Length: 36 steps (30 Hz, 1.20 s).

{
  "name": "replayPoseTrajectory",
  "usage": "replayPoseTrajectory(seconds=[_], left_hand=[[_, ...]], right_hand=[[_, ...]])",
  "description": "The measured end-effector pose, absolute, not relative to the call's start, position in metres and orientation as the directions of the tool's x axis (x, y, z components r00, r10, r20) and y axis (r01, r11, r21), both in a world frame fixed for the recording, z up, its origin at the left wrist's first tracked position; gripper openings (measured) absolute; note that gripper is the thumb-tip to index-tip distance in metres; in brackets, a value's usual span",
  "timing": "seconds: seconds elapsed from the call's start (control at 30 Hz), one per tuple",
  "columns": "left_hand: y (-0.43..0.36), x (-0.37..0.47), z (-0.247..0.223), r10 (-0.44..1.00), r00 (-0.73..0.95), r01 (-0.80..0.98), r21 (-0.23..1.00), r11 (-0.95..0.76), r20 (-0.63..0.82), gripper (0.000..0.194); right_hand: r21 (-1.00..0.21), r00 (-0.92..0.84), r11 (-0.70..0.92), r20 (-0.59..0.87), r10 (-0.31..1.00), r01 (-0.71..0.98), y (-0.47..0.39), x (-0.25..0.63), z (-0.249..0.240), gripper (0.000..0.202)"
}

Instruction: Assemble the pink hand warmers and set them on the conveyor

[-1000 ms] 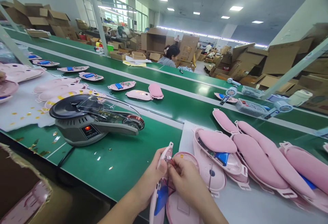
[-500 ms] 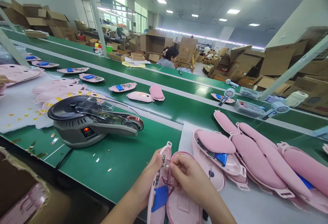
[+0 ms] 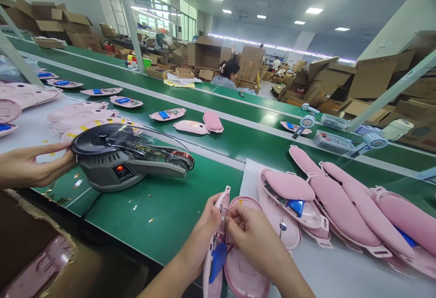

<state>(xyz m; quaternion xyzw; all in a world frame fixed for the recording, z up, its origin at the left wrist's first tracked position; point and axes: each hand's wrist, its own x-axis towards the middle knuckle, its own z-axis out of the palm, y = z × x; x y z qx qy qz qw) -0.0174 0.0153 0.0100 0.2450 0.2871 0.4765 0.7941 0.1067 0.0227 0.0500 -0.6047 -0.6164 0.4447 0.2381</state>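
Note:
My left hand (image 3: 204, 232) is closed around a narrow pink casing half (image 3: 207, 284), tilted up on its side. Inside the casing lies a blue battery pack (image 3: 218, 261), and part of its circuit board is hidden by my thumb. Against it rests a second pink casing half (image 3: 247, 266), open side up. My right hand (image 3: 250, 234) is over this second half, thumb and forefinger pinched at a small white wire plug (image 3: 223, 219) beside the board. Dark and red wires (image 3: 229, 245) run between the two halves below my fingertips.
Left of my hands stands a tape dispenser (image 3: 119, 161), with a co-worker's hand (image 3: 41, 166) at its rim. Overlapping pink casings (image 3: 344, 211) lie at right. More battery-fitted casings (image 3: 168, 114) line the green belt. A cardboard box (image 3: 37, 239) is at lower left.
A co-worker's hand has come in from the left and reached the tape dispenser. My left hand's casing half has turned more edge-on; my right hand keeps its pinch.

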Motion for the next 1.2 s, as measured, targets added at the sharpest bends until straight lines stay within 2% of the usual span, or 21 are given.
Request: replayPoseTrajectory(seconds=[0.27,0.43,0.53,0.6,0.63,0.7,0.73,0.8,0.9,1.03,1.1,1.2], left_hand=[[0.009,-0.016,0.013,0.914,0.344,-0.598,0.700,0.390,-0.215,0.081],[0.007,-0.015,0.016,0.944,0.280,-0.546,0.779,0.308,-0.176,0.076],[0.010,-0.014,0.014,0.941,0.299,-0.595,0.740,0.313,-0.157,0.067],[0.014,-0.016,0.012,0.920,0.352,-0.631,0.683,0.367,-0.170,0.064],[0.016,-0.018,0.010,0.911,0.369,-0.640,0.660,0.392,-0.183,0.064],[0.020,-0.024,0.008,0.897,0.386,-0.643,0.635,0.429,-0.216,0.067],[0.021,-0.028,0.007,0.891,0.385,-0.632,0.634,0.446,-0.242,0.069],[0.024,-0.036,0.006,0.867,0.385,-0.580,0.647,0.494,-0.317,0.071],[0.024,-0.048,0.009,0.854,0.359,-0.452,0.731,0.512,-0.376,0.078],[0.022,-0.059,0.012,0.930,0.280,-0.259,0.914,0.311,-0.237,0.101],[0.021,-0.062,0.010,0.961,0.208,-0.070,0.977,0.199,-0.181,0.096],[0.020,-0.064,0.004,0.995,0.103,0.246,0.969,-0.019,-0.007,0.070]], right_hand=[[-0.836,-0.155,-0.095,-0.210,0.965,0.540,0.015,0.102,0.048,0.014],[-0.785,-0.130,-0.032,-0.142,0.981,0.619,0.013,0.095,0.053,0.016],[-0.777,-0.126,-0.013,-0.118,0.985,0.629,0.011,0.096,0.053,0.017],[-0.752,-0.041,0.043,0.021,0.999,0.658,0.004,0.103,0.045,0.014],[-0.709,0.050,0.064,0.140,0.989,0.702,-0.002,0.108,0.038,0.015],[-0.568,0.231,0.042,0.399,0.888,0.822,-0.017,0.121,0.017,0.027],[-0.493,0.262,0.001,0.464,0.846,0.870,-0.026,0.127,0.004,0.033],[-0.405,0.228,-0.018,0.477,0.849,0.914,-0.040,0.133,-0.019,0.042],[-0.502,0.314,-0.073,0.415,0.854,0.862,-0.051,0.125,-0.038,0.045],[-0.666,0.401,-0.023,0.421,0.813,0.746,-0.049,0.099,-0.038,0.034],[-0.756,0.415,0.025,0.386,0.824,0.654,-0.046,0.089,-0.036,0.035],[-0.894,0.409,0.039,0.242,0.880,0.445,-0.043,0.082,-0.034,0.041]])
